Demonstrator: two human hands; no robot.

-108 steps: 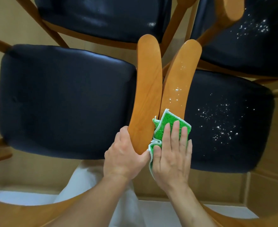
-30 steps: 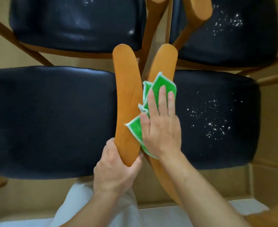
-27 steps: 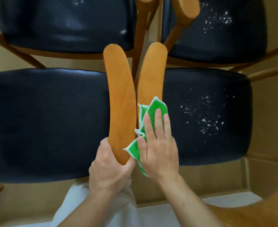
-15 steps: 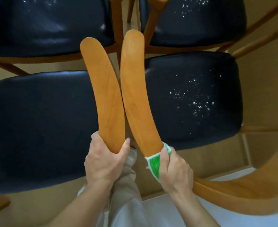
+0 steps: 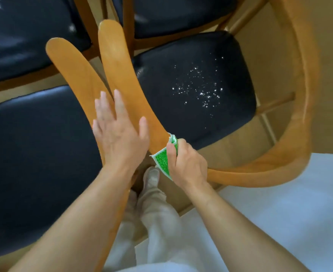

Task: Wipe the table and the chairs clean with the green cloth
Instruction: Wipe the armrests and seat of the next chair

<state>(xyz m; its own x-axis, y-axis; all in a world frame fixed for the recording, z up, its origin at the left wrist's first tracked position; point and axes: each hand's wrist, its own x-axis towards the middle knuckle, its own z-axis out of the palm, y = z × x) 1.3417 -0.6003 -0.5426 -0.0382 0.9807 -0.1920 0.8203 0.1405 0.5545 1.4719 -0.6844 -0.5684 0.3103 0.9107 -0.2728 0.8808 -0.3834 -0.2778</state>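
Observation:
My right hand [image 5: 185, 163] grips the folded green cloth [image 5: 162, 161] against the near end of the right chair's wooden armrest [image 5: 122, 75]. My left hand [image 5: 118, 132] lies flat with fingers spread across that armrest and the left chair's armrest [image 5: 73, 69] beside it. The right chair's black seat [image 5: 197, 83] carries a scatter of white crumbs [image 5: 199, 89]. The left chair's black seat [image 5: 34, 150] looks free of crumbs.
Two more black-seated chairs [image 5: 24, 36] stand behind, with faint white specks on the left one. The right chair's curved wooden backrest [image 5: 291, 114] sweeps around at the right. A white surface [image 5: 289, 213] fills the lower right. My legs and a foot [image 5: 152, 177] show below.
My left hand has let go of the left armrest's end and now lies flat across both armrests. My right hand with the cloth stays at the right armrest's near end. The view shifted right.

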